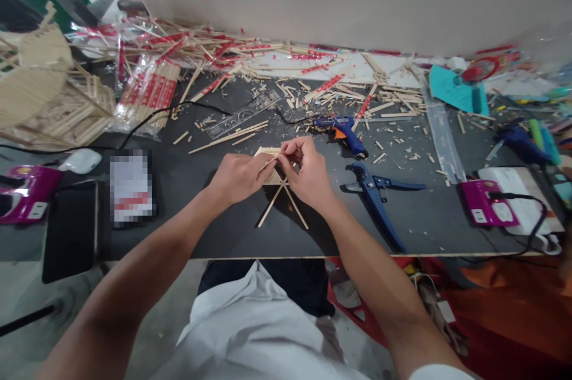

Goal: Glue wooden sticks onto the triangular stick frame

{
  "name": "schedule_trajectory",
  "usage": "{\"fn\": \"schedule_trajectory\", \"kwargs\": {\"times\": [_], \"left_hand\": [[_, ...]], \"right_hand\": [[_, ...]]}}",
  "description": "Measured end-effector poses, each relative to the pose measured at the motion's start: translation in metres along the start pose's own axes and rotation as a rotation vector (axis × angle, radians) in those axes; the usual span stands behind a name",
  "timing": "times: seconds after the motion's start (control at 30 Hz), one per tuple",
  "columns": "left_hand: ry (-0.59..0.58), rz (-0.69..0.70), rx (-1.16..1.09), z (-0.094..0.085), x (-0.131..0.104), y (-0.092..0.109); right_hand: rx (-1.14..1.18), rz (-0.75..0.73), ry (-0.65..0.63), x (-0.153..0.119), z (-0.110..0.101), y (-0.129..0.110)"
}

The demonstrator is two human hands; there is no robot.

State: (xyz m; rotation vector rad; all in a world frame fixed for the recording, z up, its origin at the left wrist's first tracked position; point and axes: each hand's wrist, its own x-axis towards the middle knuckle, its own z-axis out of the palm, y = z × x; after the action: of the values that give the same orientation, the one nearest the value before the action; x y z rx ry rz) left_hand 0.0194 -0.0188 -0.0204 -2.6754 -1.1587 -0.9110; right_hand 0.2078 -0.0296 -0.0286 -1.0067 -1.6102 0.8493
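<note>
Watching from my end, the dark table [232, 240] is littered toward the back, with the strip by the person free for working, which makes sense when both forearms need that room. The pack of wrapped chopsticks [149, 91] sits off to the left, out of elbow range I'd guess. The blue cutter [374, 200] lies just right of the right hand, handles angled outward, so I figure it's parked for an easy grab. Same story for the glue gun [347, 131], grip facing the person. Left hand [236, 176] and right hand [308, 171] meet dead centre over the little stick frame [273, 178], its crossed legs poking toward the table edge; close in is probably best for fiddly stuff. Both have thumb and fingers pinched on a thin stick [270, 162], fingertips nearly touching, likely to steady it from two sides. Fingers cover most of it, so can't tell if it's loose or attached.
</note>
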Motion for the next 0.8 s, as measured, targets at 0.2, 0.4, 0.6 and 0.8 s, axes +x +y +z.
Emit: {"fn": "schedule_trajectory", "kwargs": {"times": [0.2, 0.4, 0.6, 0.8], "left_hand": [[-0.061, -0.04, -0.01, -0.002, 0.0, 0.004], [0.02, -0.033, -0.053, -0.003, 0.0, 0.007], [0.037, -0.036, -0.079, -0.002, 0.0, 0.004], [0.001, -0.032, -0.085, -0.003, 0.0, 0.003]], "right_hand": [[0.026, 0.018, -0.061, -0.001, -0.006, -0.005], [0.015, 0.012, -0.075, 0.0, -0.011, -0.002], [0.095, 0.098, -0.071, -0.001, -0.011, -0.004], [0.152, 0.152, -0.07, 0.0, -0.01, -0.013]]}}
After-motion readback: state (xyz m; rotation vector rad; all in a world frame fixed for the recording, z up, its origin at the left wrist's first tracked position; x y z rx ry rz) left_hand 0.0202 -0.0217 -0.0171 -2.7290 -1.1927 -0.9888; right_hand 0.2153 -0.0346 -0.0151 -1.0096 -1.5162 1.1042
